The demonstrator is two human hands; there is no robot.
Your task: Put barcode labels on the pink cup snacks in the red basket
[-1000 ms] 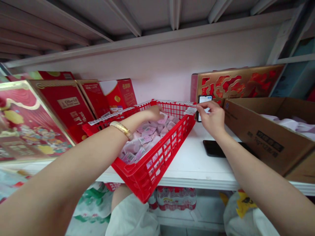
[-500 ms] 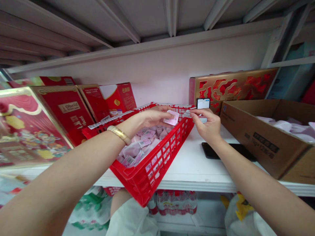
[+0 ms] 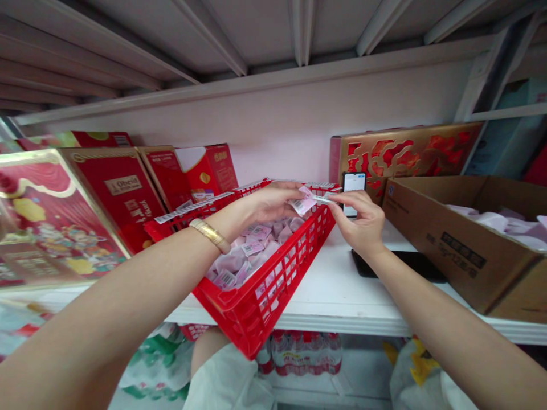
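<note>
My left hand [image 3: 276, 204], with a gold bangle on the wrist, holds a small pink-lidded cup [image 3: 303, 201] above the red plastic basket [image 3: 256, 307]. Fingers of my right hand [image 3: 360, 216] pinch a white barcode label [image 3: 323, 199], whose left end meets the cup. Many pink-lidded cups [image 3: 252, 248] with barcode labels lie in the basket. Strips of barcode labels [image 3: 194, 207] rest along the basket's rim. A phone [image 3: 354, 185] with a lit screen stands upright behind my right hand.
An open cardboard box [image 3: 453, 250] of similar cups stands at the right. A dark flat object [image 3: 401, 265] lies beside it on the white shelf [image 3: 329, 302]. Red and gold gift boxes [image 3: 119, 188] stand at the left. Bottle packs [image 3: 305, 353] sit below; metal beams run overhead.
The cup in my left hand has tilted and now shows a barcode. The label in my right hand has moved left, onto the cup's edge. More of the phone shows.
</note>
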